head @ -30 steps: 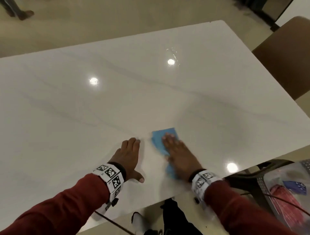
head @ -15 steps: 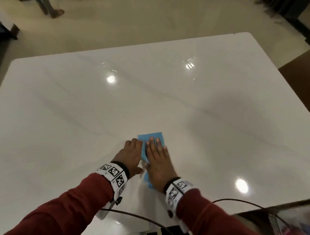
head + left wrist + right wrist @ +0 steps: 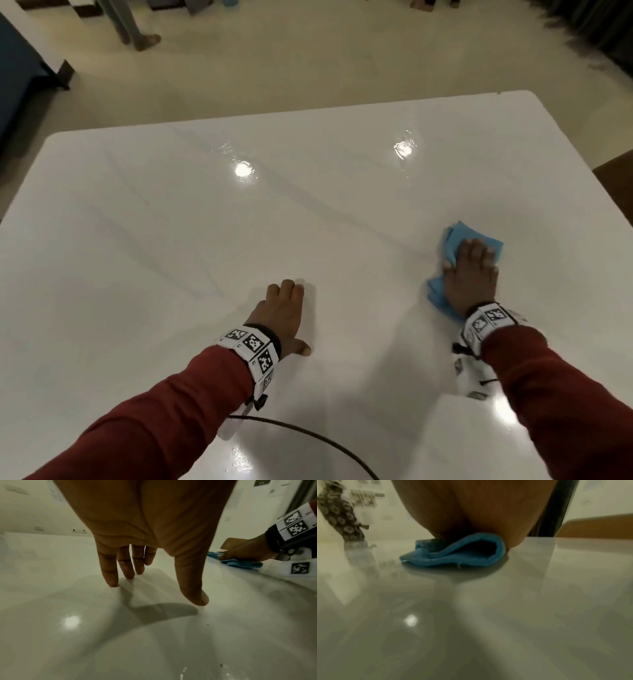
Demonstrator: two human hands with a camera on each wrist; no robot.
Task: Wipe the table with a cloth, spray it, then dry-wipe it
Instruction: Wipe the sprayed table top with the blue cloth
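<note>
Hands: left hand [image 3: 282,317] flat, fingers straight, fingertips [image 3: 112,582] touching surface [image 3: 171,240]. Right hand [image 3: 471,279] flat, pressing cloth [image 3: 462,236] at surface's right side. Cloth blue, folded, rumpled; long axis runs away from person, tilted slightly right.

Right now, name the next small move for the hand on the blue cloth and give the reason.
Probably sweep the right hand, pressing the folded blue cloth flat, away toward the far edge of the white table. Smeary wet patches glint there around the light reflections, and the cloth sits near the right edge. The left hand rests flat as a brace.
</note>
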